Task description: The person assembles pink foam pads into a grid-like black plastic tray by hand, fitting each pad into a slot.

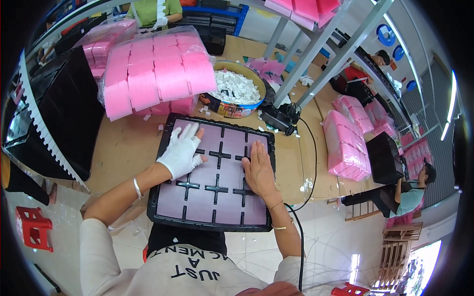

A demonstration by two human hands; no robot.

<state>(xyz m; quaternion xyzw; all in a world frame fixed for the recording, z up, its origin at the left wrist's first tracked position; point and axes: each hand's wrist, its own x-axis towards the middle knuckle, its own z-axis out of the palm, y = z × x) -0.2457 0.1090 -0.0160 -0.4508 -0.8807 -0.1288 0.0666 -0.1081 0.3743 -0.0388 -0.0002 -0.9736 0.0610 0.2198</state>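
Observation:
A black plastic tray [168, 217] with cross-shaped dividers lies at the table's near edge, its compartments filled with pale pink sheets [228, 135]. My left hand [181, 152], in a white fingerless glove, presses flat on the tray's upper left compartments. My right hand [257, 170], bare, lies flat with fingers together on the right-hand compartments. Neither hand grips anything.
A bagged stack of pink sheets [153, 74] sits beyond the tray, beside a round tin [237, 109] of white scraps. Black trays [64, 113] stand stacked at left. More pink bundles [345, 145], a metal rack [326, 47], a black cable [312, 163], a seated person [414, 190] at right.

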